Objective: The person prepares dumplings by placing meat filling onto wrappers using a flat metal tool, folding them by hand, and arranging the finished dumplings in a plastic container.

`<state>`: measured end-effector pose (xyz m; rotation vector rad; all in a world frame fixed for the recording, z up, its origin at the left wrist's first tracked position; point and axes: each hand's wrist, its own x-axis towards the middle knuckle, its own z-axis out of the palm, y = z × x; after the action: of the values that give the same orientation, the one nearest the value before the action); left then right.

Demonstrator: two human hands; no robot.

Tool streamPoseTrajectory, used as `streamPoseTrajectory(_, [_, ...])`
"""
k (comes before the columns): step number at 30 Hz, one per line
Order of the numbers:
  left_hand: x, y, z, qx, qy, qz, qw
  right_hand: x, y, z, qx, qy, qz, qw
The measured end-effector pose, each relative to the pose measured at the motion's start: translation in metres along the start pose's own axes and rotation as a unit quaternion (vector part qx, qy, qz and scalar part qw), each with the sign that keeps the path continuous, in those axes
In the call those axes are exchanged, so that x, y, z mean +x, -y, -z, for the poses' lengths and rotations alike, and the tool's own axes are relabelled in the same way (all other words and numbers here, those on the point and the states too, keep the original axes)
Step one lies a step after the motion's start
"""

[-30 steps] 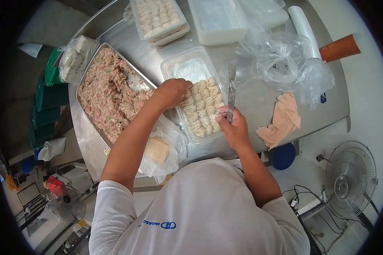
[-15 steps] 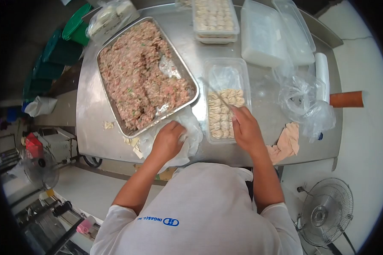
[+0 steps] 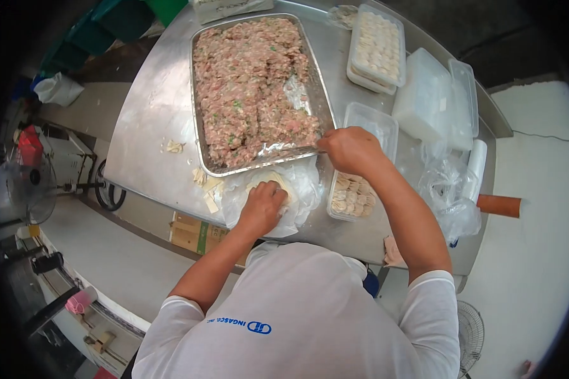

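My right hand (image 3: 353, 150) is closed around a thin stick-like tool, mostly hidden by the fist, at the right edge of a metal tray (image 3: 328, 114). Pinkish ground meat (image 3: 250, 88) with green flecks fills most of that tray. Below it, my left hand (image 3: 263, 207) has curled fingers on a pale round dumpling wrapper (image 3: 287, 187), which lies on crumpled plastic sheeting (image 3: 306, 201). Partly behind my right forearm stands a clear plastic container (image 3: 385, 123), with pleated dumplings (image 3: 353, 194) in its near end.
Filled dumpling containers (image 3: 378, 44) are stacked at the back right, beside translucent empty containers (image 3: 423, 95). Plastic bags (image 3: 449, 196), a white roll (image 3: 477, 161) and a brown tube (image 3: 499, 206) lie on the right. Wrapper scraps (image 3: 212, 192) lie left of the sheeting.
My right hand has moved from over the dumpling container to the tray's edge. The left hand now has its fingers on a wrapper that shows. The whole view has turned and shifted.
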<state>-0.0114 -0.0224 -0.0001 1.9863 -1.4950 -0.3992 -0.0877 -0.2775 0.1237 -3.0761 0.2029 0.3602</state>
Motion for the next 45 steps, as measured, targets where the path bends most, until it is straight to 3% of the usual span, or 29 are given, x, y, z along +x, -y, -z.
streamPoseTrajectory(5, [-0.003, 0.009, -0.006, -0.016, 0.003, 0.023, 1.000, 0.001, -0.011, 0.015, 0.035, -0.018, -0.027, 0.999])
streamPoseTrajectory(8, [-0.004, 0.012, 0.005, -0.085, -0.005, 0.008, 0.996, 0.003, -0.009, 0.012, -0.045, -0.002, -0.091, 0.995])
streamPoseTrajectory(14, [-0.002, 0.013, 0.009, -0.112, 0.003, 0.032, 0.993, 0.013, 0.005, 0.017, -0.011, 0.037, -0.014, 0.999])
streamPoseTrajectory(16, [0.000, 0.013, 0.011, -0.151, -0.087, 0.100, 0.980, 0.017, 0.001, 0.011, 0.074, 0.031, 0.008, 0.997])
streamPoseTrajectory(17, [-0.001, 0.016, 0.013, -0.150, -0.088, 0.102, 0.979, 0.017, -0.001, 0.008, 0.074, 0.030, 0.010, 0.997])
streamPoseTrajectory(19, [-0.006, 0.026, 0.016, -0.248, -0.083, 0.199, 0.944, 0.018, 0.001, 0.006, 0.095, 0.016, -0.002, 0.995])
streamPoseTrajectory(20, [-0.010, 0.028, 0.018, -0.248, -0.084, 0.202, 0.944, 0.020, 0.003, 0.002, 0.094, 0.017, 0.001, 0.995])
streamPoseTrajectory(22, [-0.017, 0.029, 0.023, -0.457, -0.057, 0.200, 0.865, 0.026, 0.009, -0.010, 0.064, -0.018, 0.006, 0.998])
streamPoseTrajectory(26, [-0.025, 0.027, 0.037, -0.507, -0.041, 0.177, 0.843, 0.037, 0.019, -0.021, 0.061, -0.024, 0.069, 0.995])
streamPoseTrajectory(28, [-0.030, 0.027, 0.039, -0.636, -0.093, 0.217, 0.735, 0.035, 0.015, -0.015, 0.173, -0.029, 0.066, 0.982])
streamPoseTrajectory(29, [-0.032, 0.027, 0.040, -0.636, -0.096, 0.217, 0.735, 0.031, 0.013, -0.018, 0.173, -0.029, 0.069, 0.982])
streamPoseTrajectory(31, [-0.033, 0.022, 0.047, -0.733, -0.137, 0.209, 0.632, 0.019, 0.014, -0.023, 0.274, -0.112, 0.062, 0.953])
streamPoseTrajectory(32, [-0.033, 0.020, 0.048, -0.734, -0.142, 0.209, 0.631, 0.012, 0.021, -0.025, 0.273, -0.109, 0.067, 0.953])
streamPoseTrajectory(34, [-0.032, 0.017, 0.050, -0.727, -0.127, 0.211, 0.641, -0.008, 0.044, -0.029, 0.468, -0.123, -0.048, 0.874])
streamPoseTrajectory(35, [-0.028, 0.013, 0.050, -0.728, -0.128, 0.211, 0.640, -0.015, 0.057, -0.032, 0.467, -0.122, -0.047, 0.874])
streamPoseTrajectory(37, [-0.020, 0.003, 0.046, -0.598, -0.107, 0.182, 0.773, -0.025, 0.089, -0.044, 0.614, -0.120, -0.067, 0.777])
streamPoseTrajectory(38, [-0.017, -0.001, 0.044, -0.599, -0.102, 0.182, 0.773, -0.029, 0.102, -0.050, 0.681, -0.120, -0.078, 0.718])
streamPoseTrajectory(40, [-0.013, -0.008, 0.041, -0.603, -0.069, 0.180, 0.774, -0.030, 0.119, -0.065, 0.702, -0.122, -0.102, 0.694])
streamPoseTrajectory(41, [-0.013, -0.010, 0.042, -0.564, -0.062, 0.183, 0.803, -0.031, 0.123, -0.071, 0.723, -0.120, -0.119, 0.670])
streamPoseTrajectory(42, [-0.015, -0.007, 0.036, -0.564, -0.058, 0.181, 0.804, -0.034, 0.124, -0.074, 0.723, -0.124, -0.121, 0.669])
streamPoseTrajectory(44, [-0.023, 0.007, 0.023, -0.673, -0.100, 0.207, 0.703, -0.037, 0.124, -0.079, 0.756, -0.124, -0.138, 0.628])
streamPoseTrajectory(45, [-0.024, 0.010, 0.029, -0.672, -0.098, 0.208, 0.704, -0.040, 0.123, -0.081, 0.757, -0.126, -0.139, 0.626])
